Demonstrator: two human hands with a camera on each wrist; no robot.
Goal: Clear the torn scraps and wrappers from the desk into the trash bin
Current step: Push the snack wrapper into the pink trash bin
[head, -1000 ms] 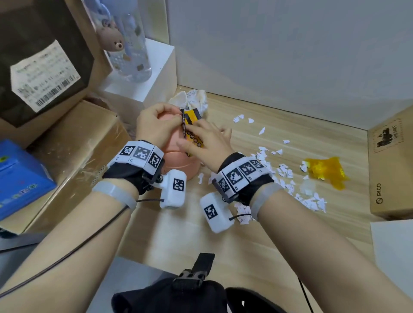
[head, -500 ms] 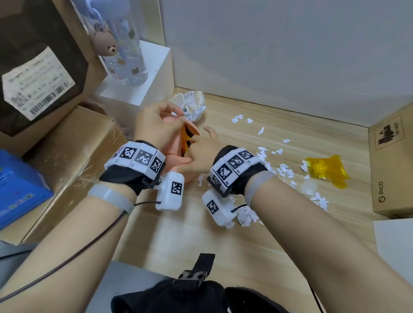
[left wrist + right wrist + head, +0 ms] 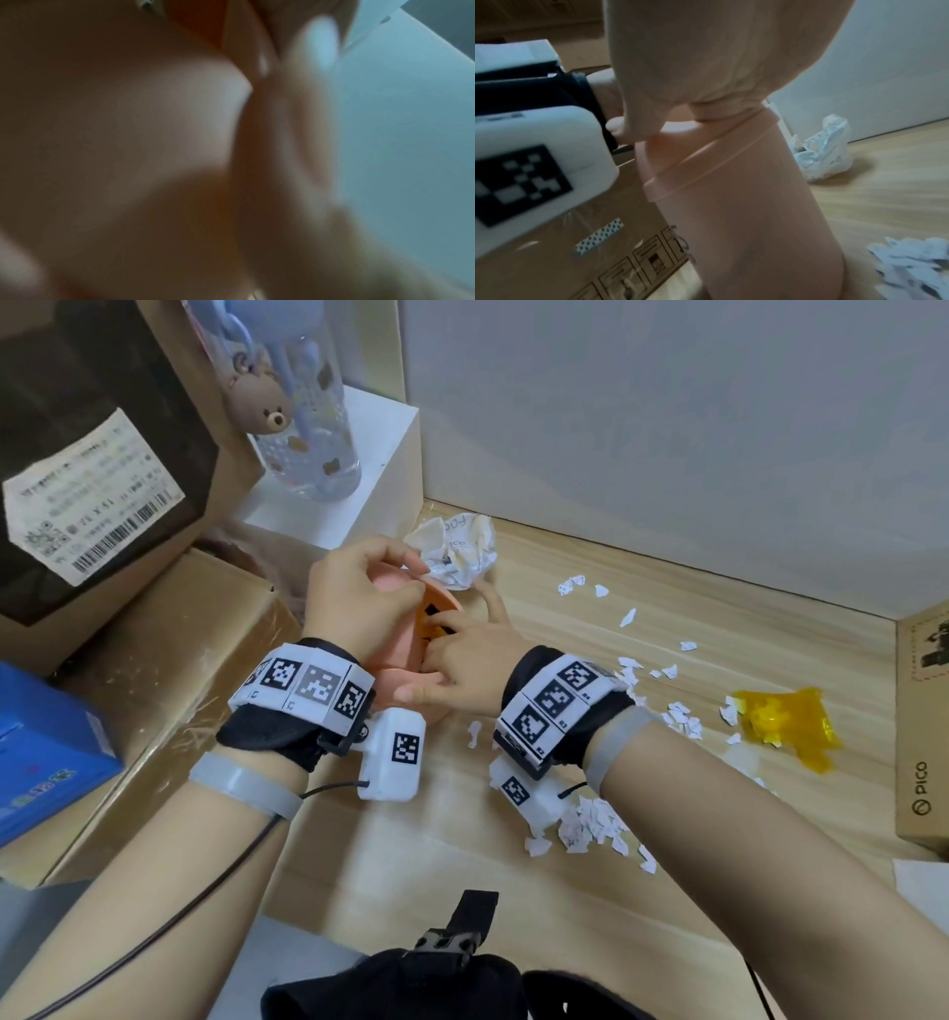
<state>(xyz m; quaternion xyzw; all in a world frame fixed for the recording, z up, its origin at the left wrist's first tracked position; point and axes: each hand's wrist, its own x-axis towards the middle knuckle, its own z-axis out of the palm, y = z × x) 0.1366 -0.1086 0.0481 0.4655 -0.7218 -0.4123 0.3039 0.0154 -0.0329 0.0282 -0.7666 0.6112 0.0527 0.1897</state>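
A pink trash bin (image 3: 395, 654) (image 3: 731, 203) stands at the desk's left side. My left hand (image 3: 413, 580) pinches its raised pink lid at the far rim. My right hand (image 3: 441, 639) reaches into the opening, fingers curled on an orange and black wrapper (image 3: 435, 617) that sits half inside. A crumpled white paper ball (image 3: 457, 546) (image 3: 826, 150) lies just behind the bin. Torn white scraps (image 3: 678, 716) (image 3: 911, 259) are strewn to the right, and a yellow wrapper (image 3: 785, 726) lies beyond them. The left wrist view is a blur of skin.
Cardboard boxes (image 3: 169, 660) and a blue box (image 3: 41, 752) crowd the left. A white block (image 3: 349, 505) bearing a clear bottle (image 3: 308, 413) stands behind the bin. A PICO carton (image 3: 924, 737) closes the right edge. A black bag (image 3: 436, 983) lies at the front.
The orange wrapper, held upright above the bin a second ago, has gone down into the opening under my right hand. My left hand stayed at the lid.
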